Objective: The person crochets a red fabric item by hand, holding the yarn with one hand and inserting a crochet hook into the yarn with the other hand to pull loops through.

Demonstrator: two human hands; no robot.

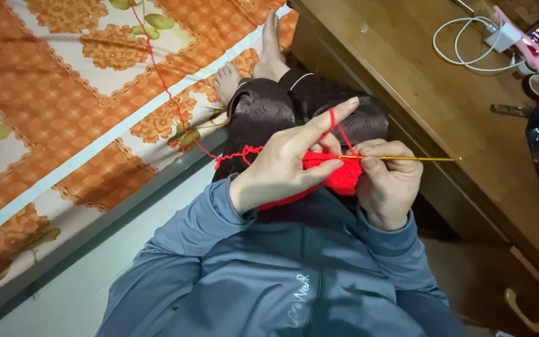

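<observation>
Red crochet work (338, 175) sits bunched between both hands, just above the lap of the blue zip jacket (282, 281). The left hand (282, 165) has its grip closed on the near edge of the piece, thumb and lower fingers pinching it, while the forefinger stands straight up with the red yarn (332, 122) looped over it for tension. The right hand (389, 181) has its grip shut around the thin golden crochet hook (400, 158), held like a pencil, the tip buried in the work beside the left thumb and the shaft pointing away to the right. As a judgement, the main risk lies in that raised finger: if the loop slides off, tension drops and the stitch on the hook could slacken or slip free; a tug on the long strand could do the same. The piece itself looks small, thick and bright red, a soft folded strip with a loose tail hanging left of the left grip. Beyond the hands, the strand runs past dark trousers (269, 109) and bare feet (263, 59) across an orange flowered bedspread (63, 93). Right of the right grip stands a wooden desk (419, 81) carrying a white charger cable (469, 43).
</observation>
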